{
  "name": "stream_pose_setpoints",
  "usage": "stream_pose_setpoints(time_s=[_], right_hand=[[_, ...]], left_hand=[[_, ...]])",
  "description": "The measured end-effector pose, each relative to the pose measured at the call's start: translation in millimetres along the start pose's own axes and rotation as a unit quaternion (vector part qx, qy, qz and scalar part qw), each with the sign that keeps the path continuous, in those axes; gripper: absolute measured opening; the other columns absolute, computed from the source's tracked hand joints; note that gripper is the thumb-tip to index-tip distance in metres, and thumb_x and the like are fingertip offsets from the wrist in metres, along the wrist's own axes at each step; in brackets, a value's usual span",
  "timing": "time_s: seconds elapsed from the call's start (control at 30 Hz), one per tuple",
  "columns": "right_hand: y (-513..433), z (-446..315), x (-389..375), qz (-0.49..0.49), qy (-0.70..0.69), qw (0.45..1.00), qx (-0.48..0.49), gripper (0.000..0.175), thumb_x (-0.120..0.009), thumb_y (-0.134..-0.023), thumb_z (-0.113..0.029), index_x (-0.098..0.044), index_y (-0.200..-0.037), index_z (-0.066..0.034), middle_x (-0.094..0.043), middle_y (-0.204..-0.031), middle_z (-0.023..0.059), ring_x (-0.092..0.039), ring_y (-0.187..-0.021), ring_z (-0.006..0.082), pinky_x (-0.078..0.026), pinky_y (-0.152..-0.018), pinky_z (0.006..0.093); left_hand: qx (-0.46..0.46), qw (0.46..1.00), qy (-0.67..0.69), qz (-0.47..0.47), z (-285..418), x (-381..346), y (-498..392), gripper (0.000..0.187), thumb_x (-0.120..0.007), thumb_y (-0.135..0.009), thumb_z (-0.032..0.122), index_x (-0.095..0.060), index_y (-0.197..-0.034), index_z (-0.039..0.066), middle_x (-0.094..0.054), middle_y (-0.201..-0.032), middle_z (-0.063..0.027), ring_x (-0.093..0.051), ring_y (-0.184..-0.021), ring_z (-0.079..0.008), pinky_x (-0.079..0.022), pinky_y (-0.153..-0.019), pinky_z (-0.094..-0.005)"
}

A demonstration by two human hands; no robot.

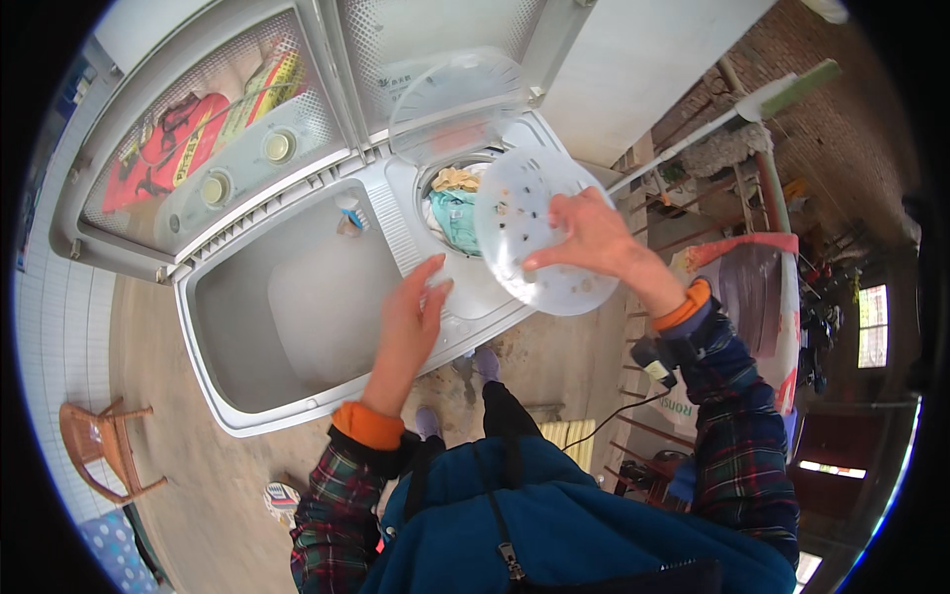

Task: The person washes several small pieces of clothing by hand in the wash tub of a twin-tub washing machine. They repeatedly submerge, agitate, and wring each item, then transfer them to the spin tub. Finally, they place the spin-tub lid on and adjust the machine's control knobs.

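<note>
My right hand (586,237) grips a round, translucent plastic disc (545,167) with small holes, between thumb and fingers, over the right end of a twin-tub washing machine (315,407). Partly behind the disc, the round spin tub holds a turquoise cloth (454,219) and a tan cloth (455,179). Its clear round lid (438,104) is raised. My left hand (415,323) is empty with fingers apart, above the machine's front edge between the two tubs. Greyish water appears to stand in the large wash tub (319,297), where a small blue-edged part (351,220) shows near the back wall.
The machine's two hinged covers (256,134) stand raised at the back. A long-handled mop or brush (683,145) leans at the right, by a metal rack and a covered bundle (749,297). A wicker chair (111,453) stands at left; a shoe (282,501) lies on the floor.
</note>
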State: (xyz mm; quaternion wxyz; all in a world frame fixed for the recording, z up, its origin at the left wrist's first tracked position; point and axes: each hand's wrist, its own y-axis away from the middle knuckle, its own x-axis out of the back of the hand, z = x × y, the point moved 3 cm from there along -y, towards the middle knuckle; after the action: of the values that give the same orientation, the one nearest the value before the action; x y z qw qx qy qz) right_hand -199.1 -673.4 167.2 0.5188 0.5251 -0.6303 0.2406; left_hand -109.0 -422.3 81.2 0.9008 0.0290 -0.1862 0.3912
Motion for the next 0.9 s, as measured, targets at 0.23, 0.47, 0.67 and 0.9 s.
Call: stream_pose_setpoints(time_s=[0.23, 0.47, 0.67, 0.9], right_hand=[[-34, 57, -16, -0.007, 0.059, 0.996, 0.065, 0.07, -0.086, -0.053, -0.058, -0.067, -0.097, -0.0068, -0.066, -0.092, 0.0129, -0.055, -0.102, 0.0385, -0.047, -0.087, 0.0442], [-54, 69, -21, 0.08, -0.179, 0.966, 0.166, 0.055, -0.087, -0.064, -0.036, -0.067, -0.106, -0.0069, -0.067, -0.102, 0.0093, -0.053, -0.108, 0.0309, -0.046, -0.093, 0.0409], [-57, 78, -9, 0.191, -0.123, 0.956, 0.187, 0.061, -0.087, -0.066, -0.029, -0.063, -0.118, -0.0087, -0.053, -0.136, 0.0092, -0.039, -0.134, 0.0361, -0.039, -0.107, 0.0464], [-80, 52, -34, 0.14, -0.096, 0.976, 0.133, 0.067, -0.089, -0.063, -0.042, -0.061, -0.111, -0.005, -0.036, -0.148, 0.0228, -0.025, -0.142, 0.048, -0.028, -0.114, 0.0518]], left_hand=[[0.101, 0.984, 0.13, -0.064, -7, -56, -89, 0.059, -0.069, -0.092, 0.023, -0.043, -0.142, 0.004, -0.059, -0.129, -0.018, -0.058, -0.118, -0.0239, -0.049, -0.091, -0.036], [0.247, 0.836, 0.49, 0.002, -20, -81, -91, 0.026, -0.064, -0.09, 0.003, -0.057, -0.114, -0.002, -0.068, -0.107, -0.0175, -0.07, -0.096, -0.0301, -0.06, -0.082, -0.0417], [0.222, 0.85, 0.47, 0.082, -19, -74, -95, 0.015, -0.065, -0.09, 0.005, -0.057, -0.103, 0.004, -0.067, -0.11, -0.0183, -0.069, -0.1, -0.0312, -0.059, -0.084, -0.0424], [0.185, 0.824, 0.528, 0.09, -24, -82, -97, 0.02, -0.065, -0.091, 0.006, -0.056, -0.108, 0.004, -0.065, -0.115, -0.0198, -0.068, -0.103, -0.0334, -0.057, -0.087, -0.0446]])
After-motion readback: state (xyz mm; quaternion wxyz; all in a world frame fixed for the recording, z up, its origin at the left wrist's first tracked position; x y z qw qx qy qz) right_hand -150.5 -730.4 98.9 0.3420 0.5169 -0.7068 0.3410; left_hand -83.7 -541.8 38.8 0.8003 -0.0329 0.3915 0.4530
